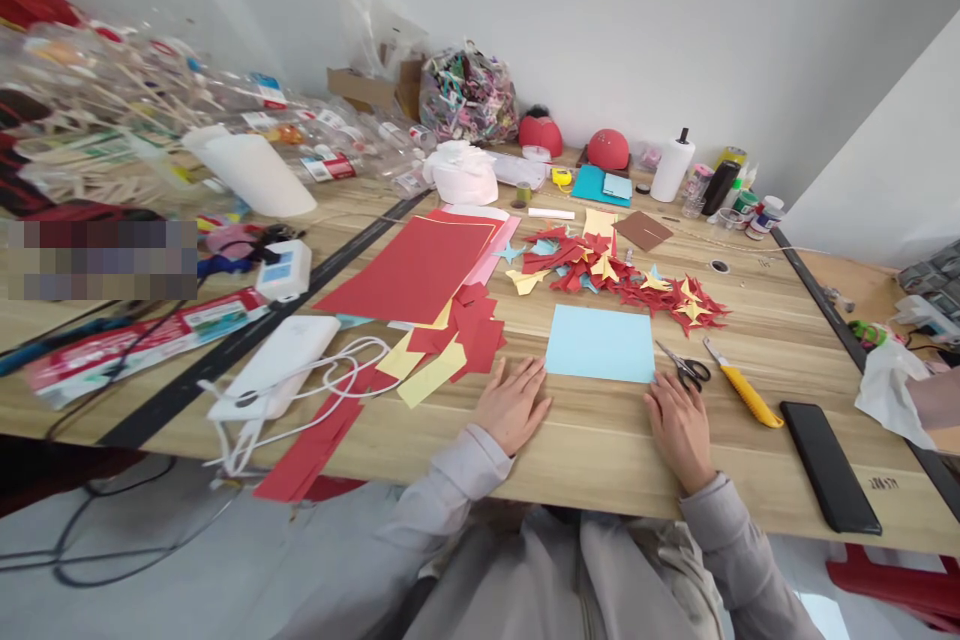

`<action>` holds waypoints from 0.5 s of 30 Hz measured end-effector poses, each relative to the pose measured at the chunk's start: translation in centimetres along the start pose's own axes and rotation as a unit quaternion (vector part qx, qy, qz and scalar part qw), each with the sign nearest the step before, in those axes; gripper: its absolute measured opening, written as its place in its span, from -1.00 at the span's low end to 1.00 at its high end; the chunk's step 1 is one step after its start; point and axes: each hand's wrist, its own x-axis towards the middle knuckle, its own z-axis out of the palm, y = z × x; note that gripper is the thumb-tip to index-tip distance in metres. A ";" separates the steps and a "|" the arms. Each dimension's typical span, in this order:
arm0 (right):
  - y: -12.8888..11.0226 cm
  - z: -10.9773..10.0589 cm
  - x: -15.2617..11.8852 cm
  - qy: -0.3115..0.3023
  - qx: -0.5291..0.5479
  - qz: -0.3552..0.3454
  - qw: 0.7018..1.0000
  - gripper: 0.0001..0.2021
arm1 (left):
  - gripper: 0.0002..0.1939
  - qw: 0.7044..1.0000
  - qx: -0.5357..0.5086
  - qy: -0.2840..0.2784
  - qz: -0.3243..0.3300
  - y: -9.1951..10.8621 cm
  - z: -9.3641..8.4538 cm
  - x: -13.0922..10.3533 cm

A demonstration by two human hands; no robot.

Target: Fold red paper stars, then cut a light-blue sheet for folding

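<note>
A light blue sheet of paper (600, 344) lies flat on the wooden table in front of me. My left hand (514, 405) rests palm down at its lower left corner, fingers stretched out. At the lower right corner lies my right hand (681, 428), also flat, its fingertips by the paper's edge. Neither hand holds anything. Just beyond the right hand are small black scissors (686, 368) and a yellow utility knife (742, 385). Cut red paper pieces (476, 335) and pale yellow strips (433, 375) lie left of my left hand.
Folded paper stars (592, 265) are heaped behind the blue sheet. Large red sheets (420, 265) lie at left, near a white power bank (277, 367) with a looped cable. A black phone (829, 465) sits at right. Plastic bottles (330, 125) crowd the far left.
</note>
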 end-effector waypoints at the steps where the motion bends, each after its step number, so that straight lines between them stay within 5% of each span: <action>1: 0.0 0.0 0.0 0.004 0.001 0.002 1.000 -0.70 | -0.55 1.000 -0.002 0.001 0.001 -0.1 0.0 0.0; 11: -0.1 -0.1 -0.1 0.010 -0.003 0.023 1.000 -0.67 | -0.53 1.000 -0.016 -0.001 0.008 -0.7 1.0 -0.3; 15: 0.1 0.0 -0.2 0.009 -0.001 0.017 1.000 -0.65 | -0.47 0.998 -0.038 0.040 0.011 -1.6 1.6 -0.6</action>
